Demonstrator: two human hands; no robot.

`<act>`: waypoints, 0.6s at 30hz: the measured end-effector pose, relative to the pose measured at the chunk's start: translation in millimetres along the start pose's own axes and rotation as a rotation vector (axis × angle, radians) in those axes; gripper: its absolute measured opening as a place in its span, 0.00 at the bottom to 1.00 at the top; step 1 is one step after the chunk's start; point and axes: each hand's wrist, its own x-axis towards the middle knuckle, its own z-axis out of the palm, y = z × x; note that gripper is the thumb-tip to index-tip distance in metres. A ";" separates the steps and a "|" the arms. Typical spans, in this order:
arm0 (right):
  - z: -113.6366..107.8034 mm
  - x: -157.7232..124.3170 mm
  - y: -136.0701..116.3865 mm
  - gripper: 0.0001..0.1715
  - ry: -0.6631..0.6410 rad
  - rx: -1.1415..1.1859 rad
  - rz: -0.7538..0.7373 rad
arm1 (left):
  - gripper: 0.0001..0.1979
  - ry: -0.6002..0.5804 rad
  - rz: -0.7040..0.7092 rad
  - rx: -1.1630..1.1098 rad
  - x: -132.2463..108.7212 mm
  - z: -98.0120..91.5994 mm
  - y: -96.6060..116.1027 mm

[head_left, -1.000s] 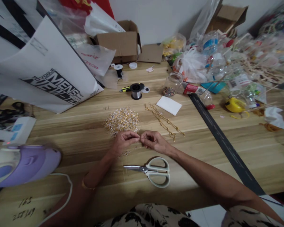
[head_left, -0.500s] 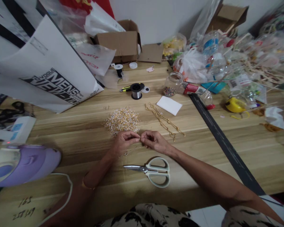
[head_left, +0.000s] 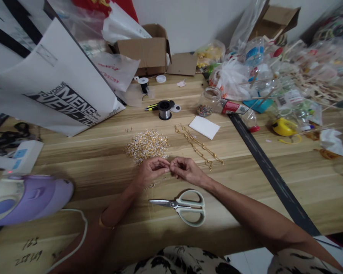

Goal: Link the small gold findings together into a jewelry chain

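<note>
The fingers [head_left: 163, 164] of the left hand [head_left: 150, 172] and those of the right hand [head_left: 186, 171] meet tip to tip, both pinched narrow on the top end of a thin gold chain [head_left: 154, 185]. The rest of the chain trails down under the left hand onto the bench [head_left: 246, 182]. Whether the right fingers also pinch a loose piece is too small to tell. The hold is small and so is the metal, so a slight slackening of either pinch could let the end drop. A dropped piece would be hard to pick out on the pale wood grain, or could land in the pile [head_left: 146, 145] of gold and white bits just beyond the knuckles and be lost among them. The left hand sits close to that pile, and a nudge from it could scatter the bits across the bench. The trailing chain lies near the scissors [head_left: 183, 207], whose blades point toward the left forearm. A quick draw of the wrist toward the body could snag the chain on the blade tips or graze the skin. The other chains [head_left: 198, 146] lie just beside the right hand, and a sweep of that hand could tangle them together or drag them out of line. Pulling too hard at the pinch could bend or open a link.
</note>
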 end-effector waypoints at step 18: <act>-0.3 -0.1 1.1 0.15 0.009 -0.025 -0.022 | 0.06 0.026 -0.051 0.040 -1.2 1.3 4.5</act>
